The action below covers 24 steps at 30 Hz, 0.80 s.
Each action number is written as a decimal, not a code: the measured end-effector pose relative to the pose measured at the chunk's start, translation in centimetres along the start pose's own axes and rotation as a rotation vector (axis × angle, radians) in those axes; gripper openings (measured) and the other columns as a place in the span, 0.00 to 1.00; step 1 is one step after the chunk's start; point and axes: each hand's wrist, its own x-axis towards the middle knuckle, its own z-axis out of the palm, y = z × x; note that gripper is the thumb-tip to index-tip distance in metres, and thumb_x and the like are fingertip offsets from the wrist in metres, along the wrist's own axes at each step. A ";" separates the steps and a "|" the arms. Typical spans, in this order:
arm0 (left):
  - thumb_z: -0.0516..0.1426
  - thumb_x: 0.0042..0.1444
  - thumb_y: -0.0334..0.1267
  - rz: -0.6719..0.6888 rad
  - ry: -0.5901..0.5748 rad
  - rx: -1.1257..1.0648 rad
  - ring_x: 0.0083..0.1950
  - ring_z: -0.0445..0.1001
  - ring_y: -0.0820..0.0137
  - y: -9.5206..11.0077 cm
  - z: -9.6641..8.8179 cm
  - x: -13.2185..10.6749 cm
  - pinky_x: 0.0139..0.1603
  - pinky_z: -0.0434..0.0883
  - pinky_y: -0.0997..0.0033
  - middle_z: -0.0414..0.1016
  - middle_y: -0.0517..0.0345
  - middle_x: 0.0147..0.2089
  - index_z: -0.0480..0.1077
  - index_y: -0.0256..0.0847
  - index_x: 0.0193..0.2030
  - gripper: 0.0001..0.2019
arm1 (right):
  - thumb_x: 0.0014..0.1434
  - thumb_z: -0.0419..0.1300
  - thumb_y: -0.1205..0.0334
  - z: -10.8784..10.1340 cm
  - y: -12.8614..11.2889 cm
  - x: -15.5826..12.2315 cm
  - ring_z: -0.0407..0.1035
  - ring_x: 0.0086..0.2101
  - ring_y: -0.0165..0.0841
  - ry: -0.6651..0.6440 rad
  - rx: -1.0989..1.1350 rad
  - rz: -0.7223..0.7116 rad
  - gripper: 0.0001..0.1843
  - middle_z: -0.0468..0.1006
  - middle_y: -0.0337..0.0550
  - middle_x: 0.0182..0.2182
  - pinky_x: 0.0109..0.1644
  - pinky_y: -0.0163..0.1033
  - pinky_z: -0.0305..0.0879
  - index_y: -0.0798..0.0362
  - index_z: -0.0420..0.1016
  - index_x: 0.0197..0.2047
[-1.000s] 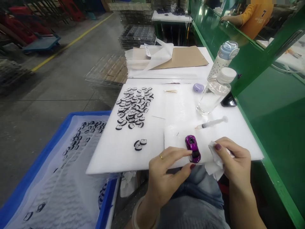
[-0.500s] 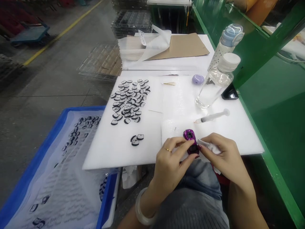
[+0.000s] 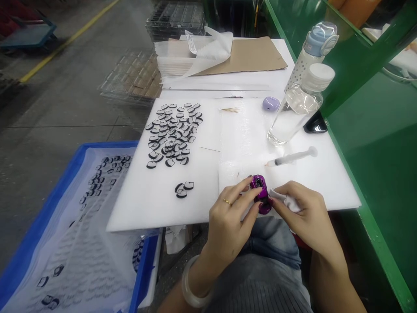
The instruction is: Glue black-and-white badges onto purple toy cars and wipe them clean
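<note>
A shiny purple toy car body (image 3: pixel 260 184) is held over the front edge of the white foam-covered table. My left hand (image 3: pixel 230 213), with a ring on one finger, closes its fingers and thumb along the car's left side. At the car's right side, my right hand (image 3: pixel 301 213) pinches a crumpled white cloth (image 3: pixel 289 201), its fingertips by the purple shell. A syringe (image 3: pixel 291 157) lies beyond my hands to the right. Many small black-and-clear parts (image 3: pixel 172 134) spread over the left half of the table, with a small cluster (image 3: pixel 183 190) nearer me.
A clear bottle (image 3: pixel 298 108) and a dotted bottle (image 3: pixel 308 58) stand at right, beside a purple case (image 3: pixel 270 103) and a black object (image 3: pixel 316 124). Thin sticks (image 3: pixel 230 110) lie mid-table. Cardboard (image 3: pixel 250 54) is at the back. A blue bin (image 3: pixel 65 187) with parts stands lower left.
My left fingers have shifted on the toy car, with one finger now reaching up to its far end. The whole view has drifted slightly; the cloth stays in my right hand.
</note>
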 end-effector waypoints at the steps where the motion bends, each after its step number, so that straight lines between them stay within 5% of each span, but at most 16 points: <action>1: 0.59 0.61 0.27 -0.002 0.000 0.001 0.51 0.76 0.64 0.1 0.0 0.0 0.51 0.77 0.64 0.77 0.44 0.55 0.75 0.34 0.50 0.11 | 0.64 0.61 0.61 0.1 0.0 0.0 0.70 0.30 0.29 0.007 -0.008 -0.003 0.04 0.76 0.38 0.31 0.32 0.33 0.64 0.51 0.75 0.38; 7: 0.58 0.62 0.28 -0.018 -0.012 0.020 0.50 0.77 0.64 0.2 -0.1 0.3 0.52 0.78 0.62 0.77 0.46 0.54 0.76 0.35 0.50 0.11 | 0.64 0.59 0.62 0.3 -0.6 0.0 0.68 0.27 0.28 -0.024 -0.041 0.009 0.05 0.75 0.37 0.28 0.30 0.33 0.62 0.52 0.72 0.35; 12: 0.62 0.59 0.32 -0.035 -0.161 -0.080 0.52 0.77 0.64 -0.5 -1.3 0.3 0.54 0.78 0.62 0.74 0.48 0.59 0.74 0.39 0.54 0.16 | 0.65 0.60 0.59 -2.2 0.2 1.0 0.72 0.30 0.31 -0.185 0.066 -0.010 0.08 0.78 0.39 0.31 0.33 0.34 0.66 0.51 0.77 0.37; 15: 0.64 0.59 0.35 0.044 -0.117 -0.093 0.50 0.77 0.65 -0.9 -1.3 -0.1 0.52 0.79 0.63 0.73 0.46 0.59 0.74 0.39 0.54 0.16 | 0.65 0.60 0.55 -4.6 2.1 2.5 0.74 0.34 0.35 0.066 -0.006 -0.041 0.10 0.81 0.42 0.35 0.34 0.38 0.68 0.50 0.80 0.40; 19: 0.64 0.60 0.38 0.186 -0.035 0.039 0.49 0.76 0.62 -1.2 -0.5 -0.7 0.46 0.79 0.60 0.73 0.42 0.57 0.75 0.39 0.50 0.13 | 0.63 0.60 0.53 -5.5 3.5 3.2 0.72 0.47 0.47 0.456 -0.470 -0.112 0.13 0.79 0.50 0.49 0.44 0.49 0.69 0.50 0.80 0.46; 22: 0.60 0.62 0.48 0.205 -0.036 0.030 0.50 0.77 0.61 -1.3 -0.5 -1.0 0.47 0.79 0.60 0.73 0.42 0.55 0.75 0.39 0.51 0.17 | 0.64 0.59 0.57 -3.0 2.2 1.7 0.74 0.41 0.41 0.576 -0.486 -0.140 0.09 0.80 0.47 0.39 0.45 0.47 0.69 0.51 0.78 0.41; 24: 0.55 0.64 0.53 0.165 0.016 -0.042 0.48 0.77 0.64 -1.4 -0.9 -1.3 0.47 0.78 0.64 0.74 0.44 0.52 0.75 0.39 0.51 0.21 | 0.64 0.59 0.55 0.0 0.5 0.5 0.73 0.36 0.38 0.483 -0.402 -0.158 0.11 0.79 0.44 0.35 0.41 0.44 0.70 0.52 0.74 0.45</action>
